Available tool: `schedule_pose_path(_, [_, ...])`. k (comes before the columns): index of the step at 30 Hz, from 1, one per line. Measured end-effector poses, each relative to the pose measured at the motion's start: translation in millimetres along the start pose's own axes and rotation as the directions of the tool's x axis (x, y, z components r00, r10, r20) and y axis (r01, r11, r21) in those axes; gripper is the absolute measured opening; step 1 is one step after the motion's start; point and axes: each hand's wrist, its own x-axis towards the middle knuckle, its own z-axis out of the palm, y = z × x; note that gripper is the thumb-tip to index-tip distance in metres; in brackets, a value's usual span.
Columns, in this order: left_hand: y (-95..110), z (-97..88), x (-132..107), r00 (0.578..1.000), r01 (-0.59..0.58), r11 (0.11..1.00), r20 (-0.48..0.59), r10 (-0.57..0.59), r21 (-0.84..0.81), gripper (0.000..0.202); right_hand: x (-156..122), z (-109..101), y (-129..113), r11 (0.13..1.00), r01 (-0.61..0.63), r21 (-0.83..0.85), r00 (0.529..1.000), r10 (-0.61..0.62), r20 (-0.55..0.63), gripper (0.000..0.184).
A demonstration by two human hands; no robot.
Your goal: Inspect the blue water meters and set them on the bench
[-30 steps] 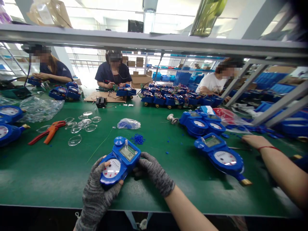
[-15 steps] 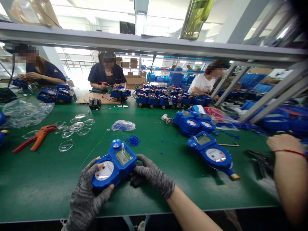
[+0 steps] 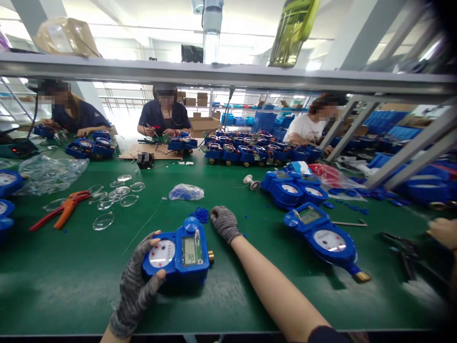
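Green workbench (image 3: 250, 305) beneath a pale grey overhead shelf (image 3: 221, 71), with three co-workers (image 3: 166, 116) beyond and rows of opened blue meter bodies (image 3: 246, 153) toward the far edge. At the front, left hand (image 3: 137, 281) in a grey knitted glove with bare fingertips, closed around the dial end of a blue water meter (image 3: 177, 251): thumb against the near edge, fingertips over the far edge, spread as wide as the casing. Round dial between thumb and fingers; display end jutting out to the right of the grip, with a brass fitting (image 3: 211, 257) at its tip, pointing toward the right forearm. Dial and display both facing up. Cannot tell whether lifted clear or partly resting on the bench.

Right hand (image 3: 224, 223), gloved alike, apart from the meter, beyond its brass end and just beside a pile of small blue pieces (image 3: 200, 215). Fingers curled inward; cannot tell whether pinching anything. Behind the pile, a clear bag of blue pieces (image 3: 186, 192); to the left, clear round covers (image 3: 121, 191) and an orange-and-red hand tool (image 3: 67, 209). Off to the right, a second water meter (image 3: 323, 233), tilted, near an L-shaped metal rod (image 3: 350, 223).
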Motion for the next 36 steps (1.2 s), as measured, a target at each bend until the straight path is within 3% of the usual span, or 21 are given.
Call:
schedule_pose_path(4, [10.7, 2.7, 2.9, 0.983, 0.178, 0.979, -0.015, -0.181, -0.102, 0.038, -4.6, -6.2, 2.4, 0.998, 0.014, -0.067, 1.000, -0.012, 0.029, 0.022])
schedule_pose_path(8, [22.7, 16.7, -6.6, 0.926, 0.324, 0.946, -0.201, -0.319, -0.005, 0.042, -22.8, -13.8, 6.9, 0.993, 0.053, -0.107, 0.996, -0.044, 0.084, 0.021])
schedule_pose_path(11, [27.2, 21.5, -10.8, 0.906, 0.335, 0.942, -0.267, -0.329, -0.027, 0.040, -33.9, -17.7, 7.1, 0.991, 0.077, -0.112, 0.990, -0.063, 0.126, 0.020])
schedule_pose_path(14, [26.6, 16.5, -3.6, 0.932, 0.282, 0.943, -0.184, -0.313, -0.178, 0.033, -35.2, -19.5, 6.0, 0.992, 0.078, -0.104, 0.986, -0.062, 0.156, 0.020])
schedule_pose_path(17, [24.0, 7.6, 12.2, 0.954, 0.286, 0.904, 0.010, -0.298, -0.316, 0.030, -29.9, -19.9, 5.1, 0.994, 0.053, -0.101, 0.987, -0.037, 0.158, 0.021])
schedule_pose_path(21, [21.6, 3.6, 28.9, 0.926, 0.376, 0.824, 0.209, -0.316, -0.423, 0.030, -25.5, -20.0, 5.3, 0.995, 0.019, -0.097, 0.989, -0.005, 0.146, 0.021])
schedule_pose_path(36, [20.2, 11.0, 28.8, 0.908, 0.418, 0.767, 0.213, -0.360, -0.486, 0.031, -20.7, -25.9, 7.2, 0.996, -0.033, -0.087, 0.985, 0.047, 0.164, 0.020])
